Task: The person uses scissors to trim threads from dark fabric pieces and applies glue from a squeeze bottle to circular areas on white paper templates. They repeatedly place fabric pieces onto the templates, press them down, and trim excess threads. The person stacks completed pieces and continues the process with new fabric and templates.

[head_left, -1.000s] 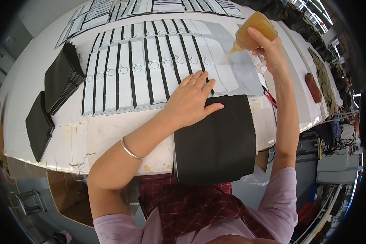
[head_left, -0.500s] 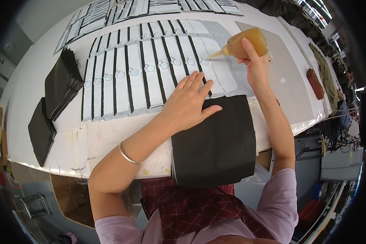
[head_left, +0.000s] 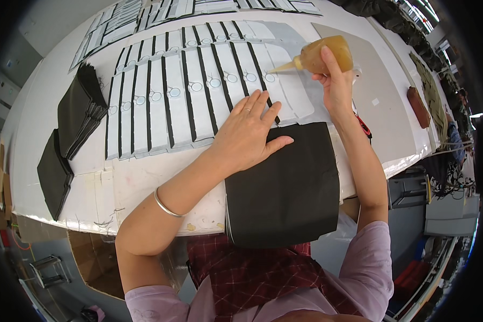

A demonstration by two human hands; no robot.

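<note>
1. Right fingers point(head_left: 330, 60) are clamped around the amber squeeze bottle point(head_left: 310, 57), tilted above the counter point(head_left: 137, 188).
2. Its nozzle point(head_left: 283, 67) points left, toward a round mark point(head_left: 270, 78) – touching or not, I cannot tell.
3. Left fingers point(head_left: 256, 106), slightly apart, press flat on white, black-striped panels point(head_left: 196, 67).
4. Black fabric stack point(head_left: 284, 193) overhangs the counter's near edge.
</note>
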